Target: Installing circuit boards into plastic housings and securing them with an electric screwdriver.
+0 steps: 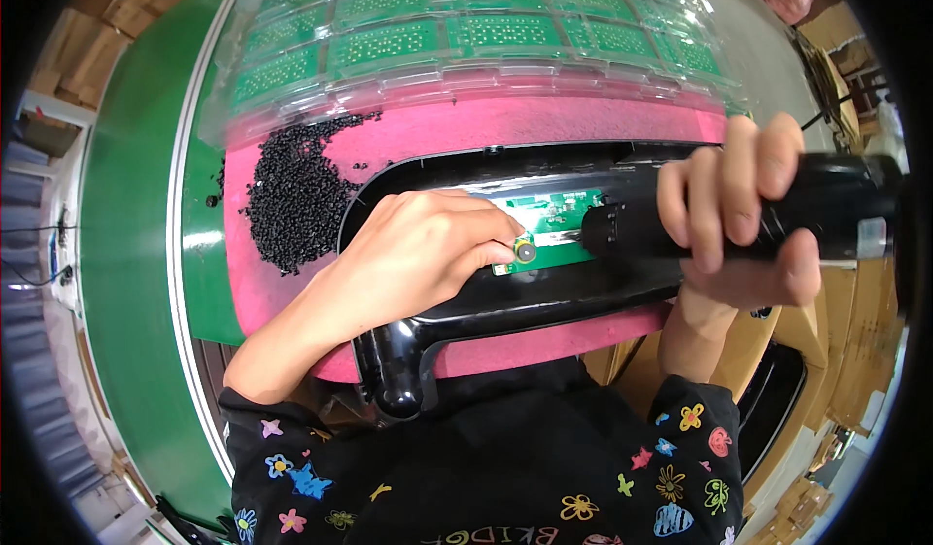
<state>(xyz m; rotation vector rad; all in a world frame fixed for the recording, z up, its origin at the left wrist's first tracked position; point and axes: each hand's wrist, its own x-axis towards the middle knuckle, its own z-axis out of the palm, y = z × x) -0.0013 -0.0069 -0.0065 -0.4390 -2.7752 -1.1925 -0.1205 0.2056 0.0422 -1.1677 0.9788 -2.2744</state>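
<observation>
Pinching a round part [526, 253] at the green circuit board [556, 215] with left fingers [486, 222], inside the black housing [476, 314] overhanging the pink surface's [466, 118] near edge; gripping a black cylinder [838, 203] with right fingers [707, 200]. Could skew the board by pushing unevenly.

I saw a glossy black plastic housing [505, 310] and a black cylindrical body [834, 195] with a pale label [872, 237]. The rectangular green circuit board [556, 217] had a small round grey component [526, 253] rimmed in yellow. A flat mat [573, 113] glowed hot pink, speckled by jet-black plastic granules [296, 195]. Clear plastic trays [466, 81] showed green panels [384, 45] dotted pale. The black fabric top [476, 448] wore pink, blue, yellow and orange flowers [691, 416].
</observation>
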